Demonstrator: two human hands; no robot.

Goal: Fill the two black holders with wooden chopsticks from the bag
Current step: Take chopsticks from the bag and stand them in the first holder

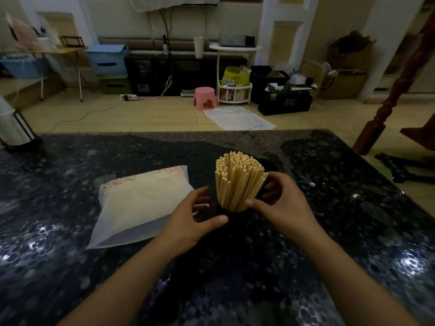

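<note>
With our left hand (195,217) loosely spread just short of it and our right hand (277,203) curled round the chopsticks (237,182) standing between them in a black holder (231,216), we seem to be settling this bundle, so next, we judge, comes the bag (141,203) beyond our left hand.

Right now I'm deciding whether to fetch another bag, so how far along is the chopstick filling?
One holder looks done: a packed bundle of chopsticks stands in it. The right hand grips that bundle, and the left hand hovers open beside it, apparently tidying. A dark rim behind the bundle may be the second holder; I cannot tell whether it is filled. The bag still looks well stocked.
</note>
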